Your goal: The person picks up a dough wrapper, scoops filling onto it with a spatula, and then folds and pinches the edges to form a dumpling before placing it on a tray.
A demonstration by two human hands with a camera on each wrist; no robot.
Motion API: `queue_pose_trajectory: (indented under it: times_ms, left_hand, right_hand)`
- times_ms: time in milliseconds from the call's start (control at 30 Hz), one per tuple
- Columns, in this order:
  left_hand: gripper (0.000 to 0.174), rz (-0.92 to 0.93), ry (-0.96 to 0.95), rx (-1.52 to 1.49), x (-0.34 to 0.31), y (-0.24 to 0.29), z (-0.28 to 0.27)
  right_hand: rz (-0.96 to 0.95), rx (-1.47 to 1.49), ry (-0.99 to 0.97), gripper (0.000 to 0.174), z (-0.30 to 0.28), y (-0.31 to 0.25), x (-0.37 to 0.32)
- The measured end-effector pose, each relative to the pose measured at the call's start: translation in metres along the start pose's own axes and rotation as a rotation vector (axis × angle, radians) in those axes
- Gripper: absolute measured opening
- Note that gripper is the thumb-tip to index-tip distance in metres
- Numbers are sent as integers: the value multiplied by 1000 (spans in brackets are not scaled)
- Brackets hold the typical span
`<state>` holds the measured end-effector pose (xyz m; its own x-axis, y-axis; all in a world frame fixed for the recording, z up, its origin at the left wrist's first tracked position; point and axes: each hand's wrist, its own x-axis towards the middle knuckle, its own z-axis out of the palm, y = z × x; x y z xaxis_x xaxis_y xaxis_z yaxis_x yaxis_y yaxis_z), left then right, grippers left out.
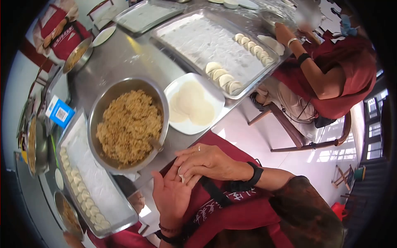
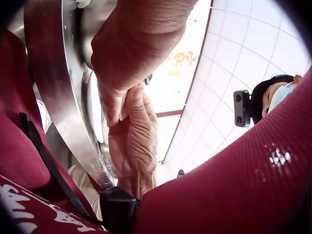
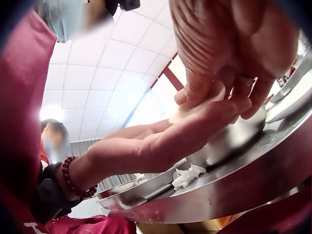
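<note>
My left hand (image 1: 173, 198) is palm up in the head view, thumb spread and fingers fairly straight. Across its fingers lies my right hand (image 1: 213, 163), pinching a small piece of white dough (image 1: 181, 175), mostly hidden between the hands. The right wrist view shows the dough (image 3: 181, 114) at the right thumb, above the left fingers. A steel bowl of brown filling (image 1: 129, 126) with a utensil handle stands just beyond the hands. Beside it is a white plate (image 1: 171, 89) of round wrappers (image 1: 192, 103).
Trays of dumplings stand at left (image 1: 120, 225) and far right (image 1: 182, 51) on the steel table (image 1: 111, 62). A blue QR-code card (image 1: 61, 111) is by the left tray. Another person (image 1: 326, 78) works at right; someone (image 1: 62, 31) stands at the upper left.
</note>
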<state>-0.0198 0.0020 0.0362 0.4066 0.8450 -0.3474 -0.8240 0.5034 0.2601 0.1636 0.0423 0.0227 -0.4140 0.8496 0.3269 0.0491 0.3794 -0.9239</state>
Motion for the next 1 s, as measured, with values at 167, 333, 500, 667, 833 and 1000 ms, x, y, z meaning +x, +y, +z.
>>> queue_pose_trajectory:
  times_ms: [167, 333, 500, 667, 833, 1000]
  left_hand:
    - [82, -92, 18, 67, 14, 0, -1]
    - [71, -121, 141, 78, 24, -2, -18]
    - [64, -112, 241, 92, 33, -4, -29]
    - [60, -120, 306, 90, 40, -2, -34]
    - [57, -184, 319, 31, 45, 0, -39]
    - [58, -220, 392, 60, 50, -3, -41]
  right_hand:
    - [237, 235, -4, 14, -40, -7, 17]
    - [208, -13, 64, 15, -125, -2, 52]
    - [325, -80, 232, 11, -216, 26, 98]
    - [417, -131, 212, 15, -268, 65, 131]
    - [465, -144, 150, 15, -270, 95, 151]
    - [487, -152, 43, 12, -259, 105, 163]
